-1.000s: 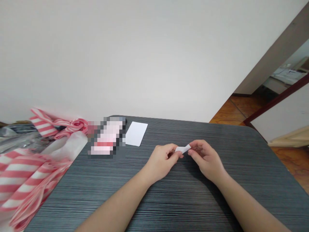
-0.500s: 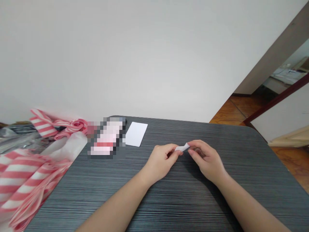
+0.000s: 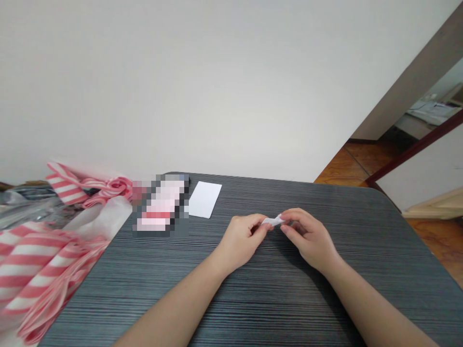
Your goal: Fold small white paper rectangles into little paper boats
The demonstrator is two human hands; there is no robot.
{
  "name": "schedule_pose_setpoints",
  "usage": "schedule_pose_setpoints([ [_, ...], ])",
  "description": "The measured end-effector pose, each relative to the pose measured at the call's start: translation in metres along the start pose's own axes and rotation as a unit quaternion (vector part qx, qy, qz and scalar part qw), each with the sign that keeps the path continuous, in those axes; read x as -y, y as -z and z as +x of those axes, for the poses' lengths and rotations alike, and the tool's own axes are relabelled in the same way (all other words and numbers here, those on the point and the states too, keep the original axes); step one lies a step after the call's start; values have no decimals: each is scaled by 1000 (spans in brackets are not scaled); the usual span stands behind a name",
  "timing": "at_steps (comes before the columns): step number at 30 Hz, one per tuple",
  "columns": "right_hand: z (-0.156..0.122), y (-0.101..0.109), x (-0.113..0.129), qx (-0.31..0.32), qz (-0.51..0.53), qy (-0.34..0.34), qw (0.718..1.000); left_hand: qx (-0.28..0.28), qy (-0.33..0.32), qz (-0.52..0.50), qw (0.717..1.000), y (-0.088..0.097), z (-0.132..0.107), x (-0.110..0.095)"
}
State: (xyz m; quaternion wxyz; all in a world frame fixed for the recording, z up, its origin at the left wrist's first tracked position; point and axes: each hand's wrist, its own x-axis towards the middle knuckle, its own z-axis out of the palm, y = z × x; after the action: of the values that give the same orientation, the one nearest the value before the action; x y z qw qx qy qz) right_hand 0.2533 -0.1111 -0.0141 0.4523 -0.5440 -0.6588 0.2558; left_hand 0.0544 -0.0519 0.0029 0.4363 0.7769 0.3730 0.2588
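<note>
A small folded piece of white paper (image 3: 272,221) is held just above the dark table, between my two hands. My left hand (image 3: 243,240) pinches its left end with thumb and fingers. At the right end, the thumb and fingertips of my right hand (image 3: 311,237) close on the paper's upturned tip. Fingers cover part of the paper, so its full shape is hidden. Flat on the table, up and left of my left hand, lies a stack or sheet of white paper (image 3: 205,199).
A pixelated phone-like object (image 3: 162,205) lies left of the white sheets on the dark wood-grain table (image 3: 144,284). Red-and-white striped cloth (image 3: 32,260) and clear plastic are heaped beyond the left edge. A white wall (image 3: 231,86) rises behind; a doorway is at right.
The fingers of my right hand have closed in slightly on the paper's right end, and the upturned tip looks smaller. My left hand stays nearly in place.
</note>
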Motion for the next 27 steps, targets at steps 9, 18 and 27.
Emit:
schedule_pose_setpoints([
  [9,1,0,-2,16,4,-5,1000,10,-24,41,999,0,0,0],
  [18,4,2,3,5,-28,-7,1000,13,-60,54,997,0,0,0],
  [27,2,-2,-5,-17,9,-28,999,9,-91,75,993,-1,0,2],
])
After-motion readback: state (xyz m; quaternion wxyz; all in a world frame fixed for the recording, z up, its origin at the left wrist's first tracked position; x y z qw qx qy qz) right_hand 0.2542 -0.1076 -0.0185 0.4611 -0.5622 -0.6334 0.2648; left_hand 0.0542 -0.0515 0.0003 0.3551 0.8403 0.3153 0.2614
